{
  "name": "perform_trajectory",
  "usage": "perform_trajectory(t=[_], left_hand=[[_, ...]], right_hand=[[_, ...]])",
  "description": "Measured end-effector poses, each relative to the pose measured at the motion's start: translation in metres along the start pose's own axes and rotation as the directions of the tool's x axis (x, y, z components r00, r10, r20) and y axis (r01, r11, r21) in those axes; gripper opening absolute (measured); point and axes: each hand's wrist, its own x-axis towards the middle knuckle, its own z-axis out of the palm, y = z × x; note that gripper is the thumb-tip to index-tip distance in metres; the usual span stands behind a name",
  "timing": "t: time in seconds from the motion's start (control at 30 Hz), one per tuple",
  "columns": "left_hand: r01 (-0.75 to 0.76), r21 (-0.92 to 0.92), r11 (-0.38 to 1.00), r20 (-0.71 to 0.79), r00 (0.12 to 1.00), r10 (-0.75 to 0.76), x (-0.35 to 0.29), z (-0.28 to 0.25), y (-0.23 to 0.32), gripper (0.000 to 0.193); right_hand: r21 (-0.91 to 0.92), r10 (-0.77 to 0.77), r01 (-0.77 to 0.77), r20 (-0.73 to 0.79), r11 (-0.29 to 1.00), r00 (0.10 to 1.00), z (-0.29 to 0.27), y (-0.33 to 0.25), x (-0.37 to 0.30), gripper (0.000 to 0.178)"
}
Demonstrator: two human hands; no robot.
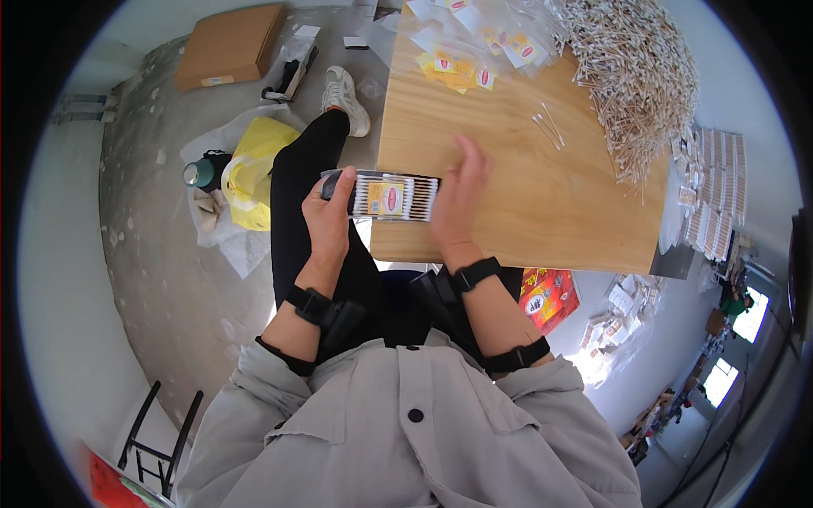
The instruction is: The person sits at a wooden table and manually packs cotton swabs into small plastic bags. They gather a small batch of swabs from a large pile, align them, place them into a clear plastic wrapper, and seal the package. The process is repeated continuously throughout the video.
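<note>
My left hand (327, 218) grips the left end of a flat pack of cotton swabs (418, 200), thumb on top, over the table's near left corner. White tips line both long sides of the pack, and a yellow and white label with a red oval lies at its middle. A dark strip edges the pack. At its right end is my right hand (458, 203), blurred by motion, fingers stretched away from me and apparently holding nothing. Whether it touches the pack I cannot tell. A few loose cotton swabs (549, 129) lie farther off on the wooden table (517, 203).
A large heap of cotton swabs (635, 76) covers the table's far right. Clear bags and yellow labels (453, 69) lie at its far edge. Stacked swab packs (720, 178) stand beyond the right side. On the floor at left are a yellow bag (254, 178), a bottle (198, 173) and a cardboard box (229, 46).
</note>
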Motion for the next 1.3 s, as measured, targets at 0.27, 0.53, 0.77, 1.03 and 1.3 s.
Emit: perform_trajectory(t=[0.27,0.53,0.77,1.03,1.3], left_hand=[[0.170,-0.159,0.972,0.090,0.983,-0.158,0.001,-0.007,0.002,0.023],[-0.021,-0.002,1.000,0.031,0.999,0.021,-0.006,0.000,-0.001,0.026],[-0.044,0.060,0.997,-0.006,0.999,0.044,-0.005,0.001,-0.006,0.027],[-0.081,0.108,0.991,-0.012,0.996,0.083,-0.004,0.000,-0.011,0.025],[-0.141,0.215,0.966,-0.005,0.989,0.145,-0.007,0.001,-0.009,0.024]], right_hand=[[0.638,0.261,-0.238,0.060,0.733,0.964,0.002,-0.003,-0.040,0.042],[0.460,0.144,-0.179,0.112,0.869,0.983,0.012,-0.025,-0.043,0.043],[0.371,0.080,-0.128,0.144,0.920,0.986,0.023,-0.030,-0.046,0.044],[0.364,0.077,-0.116,0.120,0.924,0.990,0.030,-0.036,-0.048,0.041],[0.287,0.004,-0.039,0.120,0.957,0.993,0.035,-0.030,-0.051,0.041]])
